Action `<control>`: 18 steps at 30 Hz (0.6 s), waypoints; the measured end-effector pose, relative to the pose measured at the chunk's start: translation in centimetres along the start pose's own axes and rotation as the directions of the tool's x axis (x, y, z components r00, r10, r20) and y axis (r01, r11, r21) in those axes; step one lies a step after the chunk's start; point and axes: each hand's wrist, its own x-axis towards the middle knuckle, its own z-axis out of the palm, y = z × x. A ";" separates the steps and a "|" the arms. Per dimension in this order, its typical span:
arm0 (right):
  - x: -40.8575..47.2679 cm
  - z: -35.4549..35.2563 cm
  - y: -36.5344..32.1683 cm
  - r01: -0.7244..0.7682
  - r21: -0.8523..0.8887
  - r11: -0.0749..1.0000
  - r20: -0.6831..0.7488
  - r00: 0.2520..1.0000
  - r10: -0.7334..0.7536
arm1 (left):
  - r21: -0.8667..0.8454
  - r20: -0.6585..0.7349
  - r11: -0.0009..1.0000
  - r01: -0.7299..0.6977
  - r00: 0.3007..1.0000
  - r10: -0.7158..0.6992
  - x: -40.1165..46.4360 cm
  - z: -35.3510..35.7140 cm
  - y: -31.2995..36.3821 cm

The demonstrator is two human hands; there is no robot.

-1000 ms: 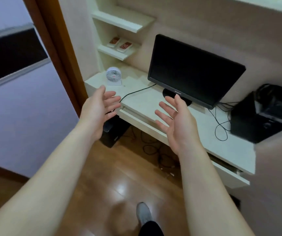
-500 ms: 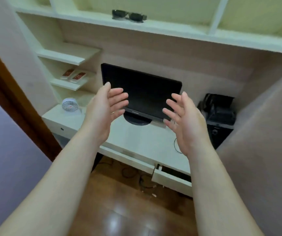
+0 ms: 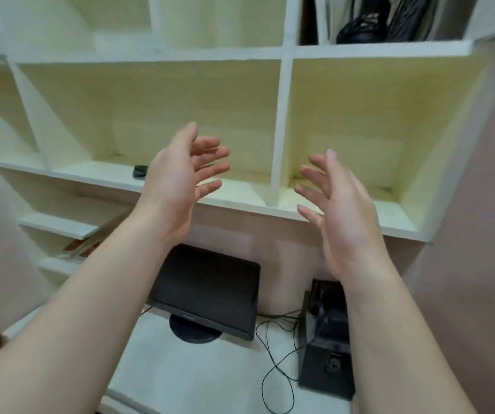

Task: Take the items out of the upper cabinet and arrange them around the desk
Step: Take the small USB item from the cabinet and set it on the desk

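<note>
From the head camera, both hands are raised empty before the upper cabinet (image 3: 279,121), fingers spread, palms facing. A small dark item (image 3: 140,171) is seen near the cubby's front edge, just left of the left hand (image 3: 180,180), well apart from the right hand (image 3: 341,210). Its long axis cannot be told.

Monitor (image 3: 207,294) on desk (image 3: 198,380), under cabinet (image 3: 279,127).

Bare forearms, seemingly sleeveless; ringless hands (image 3: 180,180)
</note>
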 end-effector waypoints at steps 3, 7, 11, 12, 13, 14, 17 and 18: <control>2.2 0.3 -3.4 0.090 -0.026 0.996 -0.019 0.996 -0.090 | -0.031 0.070 0.997 -0.067 0.995 0.069 2.1 2.2 3.1; 4.1 0.9 -8.2 0.185 -0.024 0.982 -0.080 0.979 -0.187 | -0.083 0.193 0.986 -0.146 0.968 0.160 4.3 5.0 7.1; 5.1 1.2 -13.0 0.272 -0.037 0.962 -0.145 0.950 -0.275 | -0.136 0.314 0.972 -0.193 0.922 0.227 6.5 6.6 10.9; 5.3 1.3 -14.1 0.288 -0.040 0.957 -0.160 0.943 -0.291 | -0.150 0.335 0.968 -0.201 0.911 0.242 7.0 6.7 11.9; 5.6 1.4 -15.2 0.301 -0.048 0.952 -0.172 0.937 -0.305 | -0.165 0.355 0.965 -0.204 0.900 0.251 7.5 6.8 12.8; 5.8 1.6 -16.3 0.312 -0.058 0.948 -0.180 0.931 -0.317 | -0.176 0.374 0.963 -0.206 0.890 0.259 8.1 6.8 13.6; 6.9 2.2 -18.6 0.322 -0.085 0.943 -0.195 0.923 -0.333 | -0.182 0.420 0.957 -0.226 0.862 0.284 9.7 6.5 15.3; 7.3 2.5 -19.1 0.319 -0.101 0.942 -0.196 0.922 -0.333 | -0.180 0.434 0.956 -0.230 0.854 0.287 10.3 6.4 15.5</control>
